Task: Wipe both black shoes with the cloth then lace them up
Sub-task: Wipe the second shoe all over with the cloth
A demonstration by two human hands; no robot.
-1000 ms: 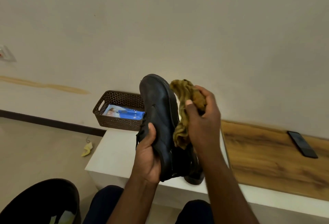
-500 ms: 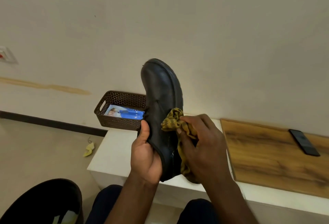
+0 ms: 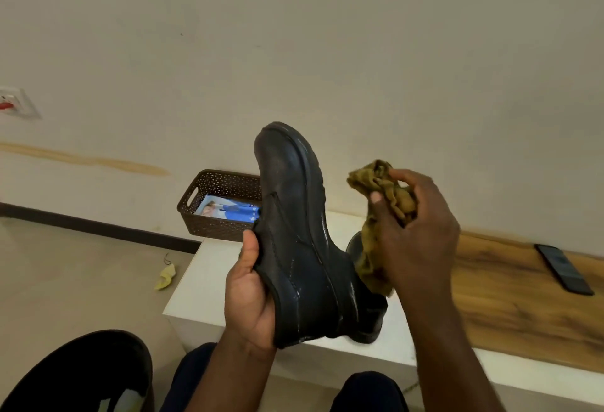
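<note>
Holding black shoe [image 3: 294,235], cloth [image 3: 385,195] apart

My left hand [image 3: 250,297] grips black shoe [image 3: 294,231] at heel end, toe pointing up, raised above white worktop [image 3: 202,280]. My right hand [image 3: 421,235] clutches bunched yellow-brown cloth [image 3: 382,202], just right of shoe, not touching it. Second black shoe [image 3: 369,323] stands on worktop behind raised shoe. Brown basket [image 3: 212,209] left of shoe, at worktop's far edge. Phone [image 3: 563,269] far right of shoe, on wood panel [image 3: 510,300].
</note>
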